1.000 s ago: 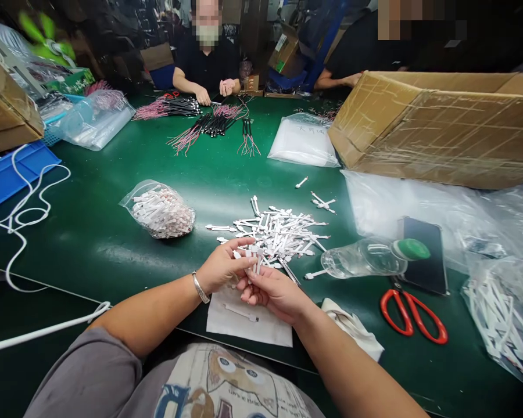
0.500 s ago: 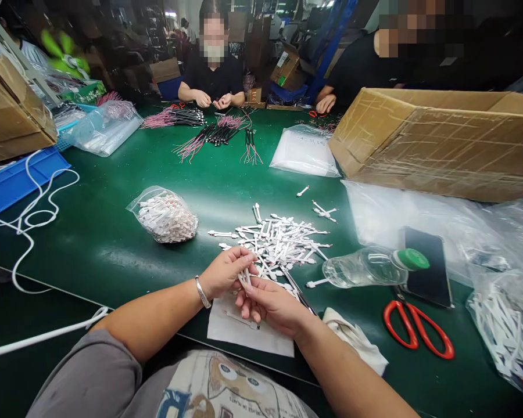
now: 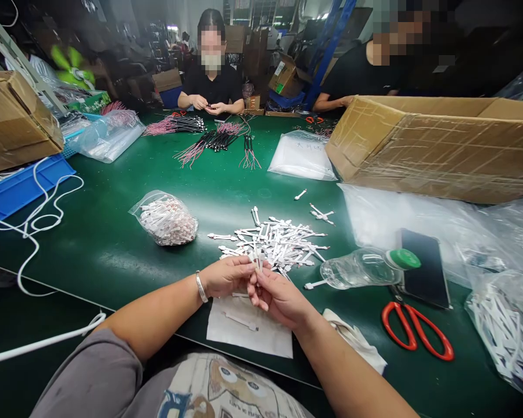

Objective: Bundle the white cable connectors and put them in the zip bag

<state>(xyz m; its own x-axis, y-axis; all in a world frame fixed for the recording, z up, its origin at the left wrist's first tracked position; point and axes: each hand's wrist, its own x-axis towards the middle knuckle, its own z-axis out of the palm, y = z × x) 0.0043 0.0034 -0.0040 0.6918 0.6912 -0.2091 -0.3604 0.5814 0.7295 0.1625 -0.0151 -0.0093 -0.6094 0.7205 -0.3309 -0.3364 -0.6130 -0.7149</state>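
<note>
Fingertips of my left hand (image 3: 226, 277) and my right hand (image 3: 283, 295) meet, pinching short white connector cables (image 3: 259, 260) between them; their exact number is hard to make out. Just beyond lies a loose pile of similar white cables (image 3: 287, 241). Under my hands, a white sheet (image 3: 248, 343) rests at the table edge with a single short cable (image 3: 239, 321) lying on or in it. A clear bag (image 3: 168, 219) stuffed with small white cables stands to the left of the pile.
Right of my hands are a green-capped bottle (image 3: 353, 270), red-handled scissors (image 3: 414, 331), a dark phone-like slab (image 3: 425, 267) and a white cloth (image 3: 359, 342). A large carton (image 3: 453, 151) stands behind. Two people sit across the green table (image 3: 113, 226); black-and-red wires (image 3: 218, 138) lie before one.
My hands have shifted slightly up and right towards the pile, and the held cables now stand up above my fingertips. More of the white sheet shows. The view has tilted a little.
</note>
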